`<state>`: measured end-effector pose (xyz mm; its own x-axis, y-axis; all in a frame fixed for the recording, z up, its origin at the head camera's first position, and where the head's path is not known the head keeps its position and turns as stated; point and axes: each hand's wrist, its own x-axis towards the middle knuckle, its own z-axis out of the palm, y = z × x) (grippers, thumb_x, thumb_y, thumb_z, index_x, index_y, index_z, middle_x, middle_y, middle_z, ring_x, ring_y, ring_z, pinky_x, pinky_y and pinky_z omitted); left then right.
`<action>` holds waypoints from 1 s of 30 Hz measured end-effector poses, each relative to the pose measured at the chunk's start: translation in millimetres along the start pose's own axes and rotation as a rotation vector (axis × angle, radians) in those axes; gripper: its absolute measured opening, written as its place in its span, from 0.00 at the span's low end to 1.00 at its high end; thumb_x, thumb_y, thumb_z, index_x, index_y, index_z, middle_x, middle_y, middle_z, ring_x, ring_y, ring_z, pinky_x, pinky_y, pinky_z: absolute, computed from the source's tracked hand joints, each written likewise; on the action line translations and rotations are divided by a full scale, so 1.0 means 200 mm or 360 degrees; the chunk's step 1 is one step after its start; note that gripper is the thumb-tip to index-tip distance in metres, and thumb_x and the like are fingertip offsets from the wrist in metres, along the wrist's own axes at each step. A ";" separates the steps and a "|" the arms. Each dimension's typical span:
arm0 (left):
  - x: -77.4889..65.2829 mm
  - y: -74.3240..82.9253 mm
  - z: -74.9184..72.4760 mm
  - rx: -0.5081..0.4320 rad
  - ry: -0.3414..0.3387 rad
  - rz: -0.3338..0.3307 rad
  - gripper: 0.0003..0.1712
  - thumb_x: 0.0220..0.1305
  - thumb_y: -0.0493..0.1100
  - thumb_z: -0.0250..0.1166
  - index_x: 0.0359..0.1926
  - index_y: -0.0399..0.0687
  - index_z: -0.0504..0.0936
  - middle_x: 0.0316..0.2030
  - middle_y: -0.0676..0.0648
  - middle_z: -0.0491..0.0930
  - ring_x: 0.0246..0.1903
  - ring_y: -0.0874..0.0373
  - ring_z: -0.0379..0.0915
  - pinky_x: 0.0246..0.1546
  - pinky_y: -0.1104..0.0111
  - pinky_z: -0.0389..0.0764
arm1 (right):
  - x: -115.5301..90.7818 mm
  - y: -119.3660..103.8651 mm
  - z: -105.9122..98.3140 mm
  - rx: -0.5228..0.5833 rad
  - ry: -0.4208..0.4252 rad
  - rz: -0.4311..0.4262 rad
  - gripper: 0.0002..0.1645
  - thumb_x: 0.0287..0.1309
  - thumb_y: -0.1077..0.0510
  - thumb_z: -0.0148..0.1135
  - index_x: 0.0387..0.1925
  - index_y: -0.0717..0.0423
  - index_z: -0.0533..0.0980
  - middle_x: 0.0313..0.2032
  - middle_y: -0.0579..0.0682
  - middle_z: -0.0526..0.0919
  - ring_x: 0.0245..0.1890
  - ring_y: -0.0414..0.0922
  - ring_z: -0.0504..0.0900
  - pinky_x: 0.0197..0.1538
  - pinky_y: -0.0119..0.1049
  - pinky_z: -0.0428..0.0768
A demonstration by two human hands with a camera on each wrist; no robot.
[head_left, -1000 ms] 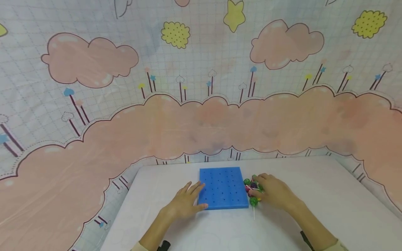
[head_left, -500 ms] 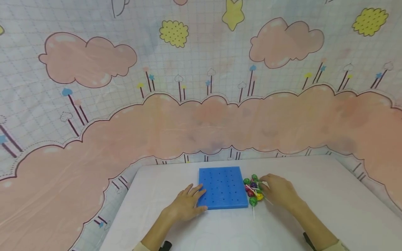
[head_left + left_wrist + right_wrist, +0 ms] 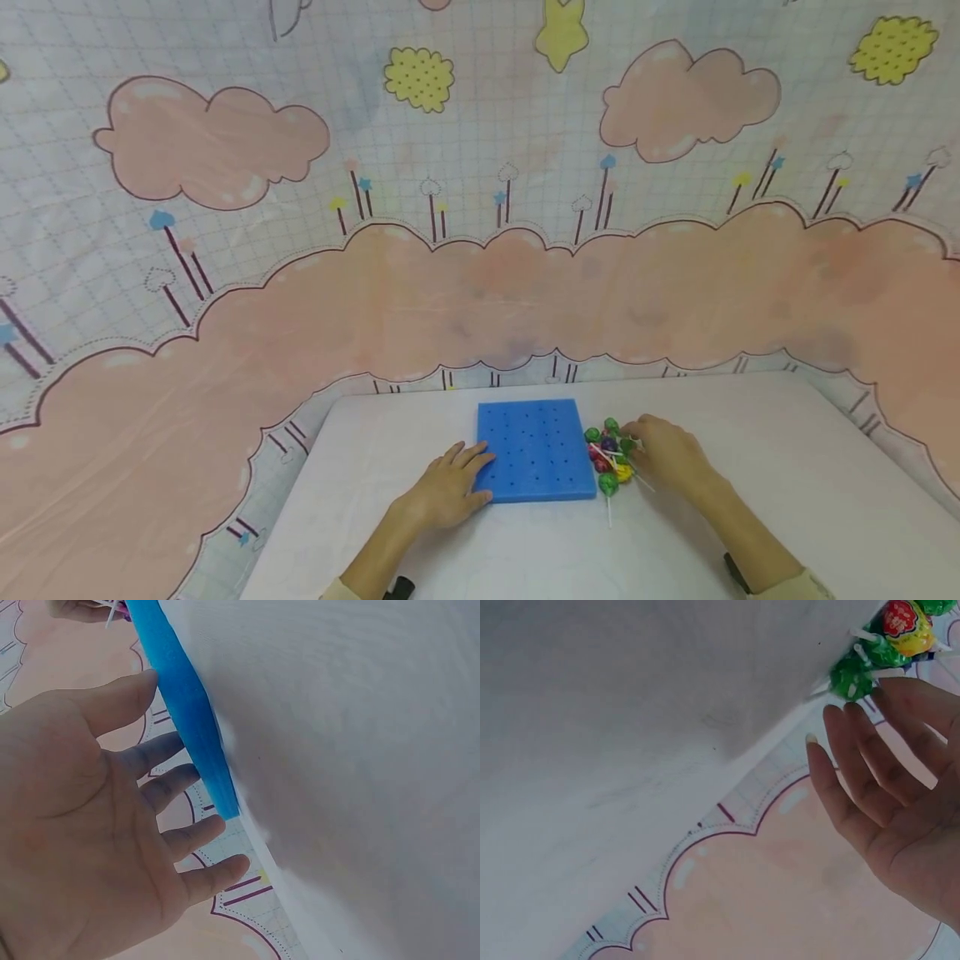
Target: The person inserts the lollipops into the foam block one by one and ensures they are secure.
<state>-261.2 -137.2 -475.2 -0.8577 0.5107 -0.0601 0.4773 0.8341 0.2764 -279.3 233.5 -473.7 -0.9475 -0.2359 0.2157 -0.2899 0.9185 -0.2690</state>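
My left hand (image 3: 444, 487) rests at the left edge of a blue foam board (image 3: 534, 450) dotted with small holes. Its fingers are spread and straight, and in the left wrist view the thumb and two fingers touch the board's side. Right of the board lies a pile of lollipops (image 3: 609, 444) in green, red, purple and yellow wrappers with white sticks. My right hand (image 3: 670, 454) is at the pile's right side, fingers loosely bent. In the right wrist view its fingertips are close by a green lollipop (image 3: 853, 679), with no lollipop visibly gripped. A yellow-and-red lollipop (image 3: 907, 628) lies beyond.
A white table (image 3: 540, 554) carries everything. One green lollipop (image 3: 608, 483) lies at the pile's front, its stick pointing toward me. Behind the table hangs a printed cloth (image 3: 487, 304) with clouds and stars. Dark wrist straps (image 3: 401, 587) show at the lower edge.
My right hand has drawn back to the right from over the lollipops, uncovering more of the pile, including the yellow one. The left hand has stayed at the board.
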 end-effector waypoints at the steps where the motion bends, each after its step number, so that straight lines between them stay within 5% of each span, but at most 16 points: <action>1: 0.00 0.00 0.00 -0.0002 0.0003 0.0004 0.36 0.77 0.56 0.61 0.78 0.47 0.66 0.79 0.43 0.59 0.78 0.34 0.49 0.74 0.37 0.59 | 0.00 0.00 0.00 0.0000 -0.0010 -0.0001 0.17 0.57 0.63 0.77 0.49 0.58 0.87 0.39 0.52 0.86 0.40 0.53 0.87 0.46 0.52 0.88; 30: 0.01 -0.03 0.04 0.0019 0.0051 0.0010 0.36 0.77 0.57 0.60 0.78 0.48 0.66 0.80 0.44 0.58 0.78 0.35 0.50 0.74 0.38 0.58 | 0.07 0.01 0.04 0.0041 -0.0157 0.0047 0.12 0.58 0.67 0.73 0.45 0.59 0.84 0.37 0.51 0.83 0.37 0.48 0.83 0.48 0.52 0.87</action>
<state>-264.1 -139.4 -485.2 -0.8603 0.5090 -0.0275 0.4847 0.8335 0.2653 -293.3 230.1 -478.6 -0.9639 -0.2404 0.1141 -0.2641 0.9172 -0.2982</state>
